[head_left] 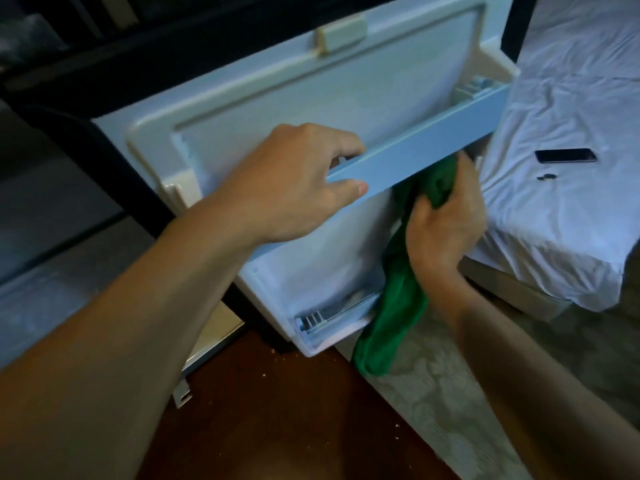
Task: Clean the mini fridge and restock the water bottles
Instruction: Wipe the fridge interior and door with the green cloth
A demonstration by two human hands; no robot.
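The left hand [291, 181] has its grip closed round the near end of the pale blue shelf rail [433, 133], fingers behind and thumb in front, likely to steady the open mini fridge door [294, 91]. The right hand [446, 220] holds a bunched green cloth [398, 299] in its grip just under the rail, its loose tail hanging past the lower door shelf [329, 320]. The cloth seems pressed to the door's white liner for wiping, though the rail hides the contact. No water bottles are in view. A phone [565, 155] lies on the bed [554, 220], well apart.
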